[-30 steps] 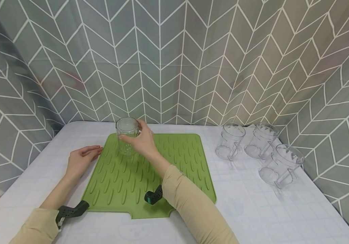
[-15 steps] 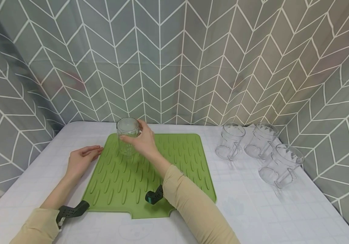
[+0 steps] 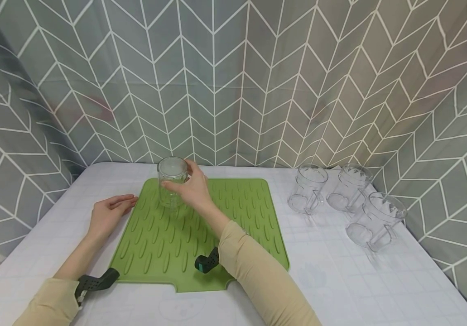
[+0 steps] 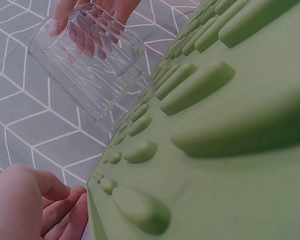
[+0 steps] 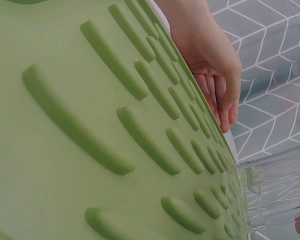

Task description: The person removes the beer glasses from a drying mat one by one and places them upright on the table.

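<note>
My right hand grips a clear glass mug near its top end, thumb in front and fingers behind. The mug stands upside down at the back left of a green ridged mat; its handle points toward me. In the left wrist view the fingers show through the glass of the mug, and its rim is down at the mat. My left hand lies on the table with loosely bent fingers, its fingertips at the mat's left edge. It holds nothing.
Three more clear glass mugs stand upright on the right of the white-covered table: a left one, a back one and a front one. A patterned curtain encloses the back and sides.
The mug and my right hand have shifted very slightly to the right. My left hand, the mat and the other mugs stay where they were.
</note>
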### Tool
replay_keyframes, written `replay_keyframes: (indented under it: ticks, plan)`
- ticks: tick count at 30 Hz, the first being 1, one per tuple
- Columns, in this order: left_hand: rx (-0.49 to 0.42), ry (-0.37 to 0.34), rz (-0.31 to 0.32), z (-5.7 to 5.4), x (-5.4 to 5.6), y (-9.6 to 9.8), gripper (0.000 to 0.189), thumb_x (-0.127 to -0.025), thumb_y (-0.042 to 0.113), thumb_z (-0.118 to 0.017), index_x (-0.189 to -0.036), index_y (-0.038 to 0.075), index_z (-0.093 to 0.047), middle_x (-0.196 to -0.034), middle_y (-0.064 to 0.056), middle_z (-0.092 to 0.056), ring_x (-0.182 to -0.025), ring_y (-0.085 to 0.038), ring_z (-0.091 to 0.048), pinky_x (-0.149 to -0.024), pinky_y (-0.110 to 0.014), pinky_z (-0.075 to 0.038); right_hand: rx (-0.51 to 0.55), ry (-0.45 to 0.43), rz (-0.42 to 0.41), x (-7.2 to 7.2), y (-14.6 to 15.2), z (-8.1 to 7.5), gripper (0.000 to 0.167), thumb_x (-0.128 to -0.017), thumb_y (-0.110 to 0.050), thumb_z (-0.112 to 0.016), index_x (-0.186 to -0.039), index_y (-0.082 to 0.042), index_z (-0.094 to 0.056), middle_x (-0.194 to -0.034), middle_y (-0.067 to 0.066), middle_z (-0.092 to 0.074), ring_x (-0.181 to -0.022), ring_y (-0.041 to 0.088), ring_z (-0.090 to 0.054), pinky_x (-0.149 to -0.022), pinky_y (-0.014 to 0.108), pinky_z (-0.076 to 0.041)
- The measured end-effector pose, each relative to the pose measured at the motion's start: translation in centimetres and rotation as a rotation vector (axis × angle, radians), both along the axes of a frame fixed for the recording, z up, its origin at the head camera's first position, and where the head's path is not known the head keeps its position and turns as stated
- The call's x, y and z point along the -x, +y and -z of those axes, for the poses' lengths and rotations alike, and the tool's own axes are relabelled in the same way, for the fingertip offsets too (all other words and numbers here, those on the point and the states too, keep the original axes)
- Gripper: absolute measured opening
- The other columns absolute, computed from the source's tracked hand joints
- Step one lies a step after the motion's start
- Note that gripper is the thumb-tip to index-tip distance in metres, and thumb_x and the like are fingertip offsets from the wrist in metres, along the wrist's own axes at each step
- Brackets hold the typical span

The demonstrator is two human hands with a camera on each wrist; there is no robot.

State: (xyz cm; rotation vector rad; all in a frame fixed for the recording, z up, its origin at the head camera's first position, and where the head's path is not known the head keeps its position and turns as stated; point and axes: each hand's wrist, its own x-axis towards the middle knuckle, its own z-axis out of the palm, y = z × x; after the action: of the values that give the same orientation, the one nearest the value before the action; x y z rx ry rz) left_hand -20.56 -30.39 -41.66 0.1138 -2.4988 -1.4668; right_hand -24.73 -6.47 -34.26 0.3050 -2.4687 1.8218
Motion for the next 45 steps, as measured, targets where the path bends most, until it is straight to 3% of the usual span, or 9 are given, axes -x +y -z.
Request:
replay_keyframes:
  ticks: [11, 45]
  plan:
    - [-0.006, -0.005, -0.003, -0.1, 0.0, 0.0, 0.042, -0.104, 0.023, -0.053, -0.129, -0.010, -0.060, -0.127, -0.029, -0.063, -0.086, 0.021, -0.058, -0.078, -0.006, -0.054, 0.020, 0.019, 0.019, -0.1, 0.3, 0.3, 0.086, -0.074, -0.025, -0.090, -0.147, -0.013, -0.046, -0.139, 0.008, -0.058, -0.123, 0.024, -0.058, -0.101, 0.035, -0.052]
    - [-0.004, 0.004, -0.006, 0.1, 0.1, 0.0, 0.041, -0.103, 0.022, -0.053, -0.128, -0.010, -0.061, -0.125, -0.030, -0.063, -0.086, 0.020, -0.060, -0.078, -0.007, -0.055, 0.065, -0.038, 0.036, -0.2, 2.7, 0.4, 0.085, -0.073, -0.021, -0.091, -0.146, -0.014, -0.047, -0.138, 0.010, -0.058, -0.127, 0.025, -0.057, -0.100, 0.039, -0.053]
